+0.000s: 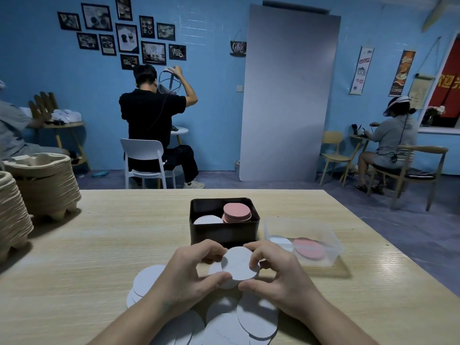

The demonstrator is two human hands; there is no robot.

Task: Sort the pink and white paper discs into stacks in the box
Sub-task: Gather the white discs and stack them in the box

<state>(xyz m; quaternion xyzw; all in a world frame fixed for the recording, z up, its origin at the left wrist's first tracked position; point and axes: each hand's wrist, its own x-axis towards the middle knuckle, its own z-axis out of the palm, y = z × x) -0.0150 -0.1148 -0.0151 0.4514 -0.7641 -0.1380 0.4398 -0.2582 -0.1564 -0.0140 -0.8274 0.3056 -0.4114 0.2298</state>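
Note:
A small stack of white discs (239, 263) is held just above the table between both hands. My left hand (189, 272) grips its left edge with thumb below and fingers above. My right hand (276, 272) pinches its right edge. Behind them stands the dark box (224, 232), holding a pink stack (237, 212) on the right and a white stack (207, 220) on the left. Several loose white discs (256, 317) lie overlapping on the table under my wrists.
A clear plastic tub (323, 235) to the right of the box holds a pink disc (308, 248) and a white one. Stacks of pulp cup trays (47, 185) stand at the table's left edge. Three people sit at small tables along the blue wall.

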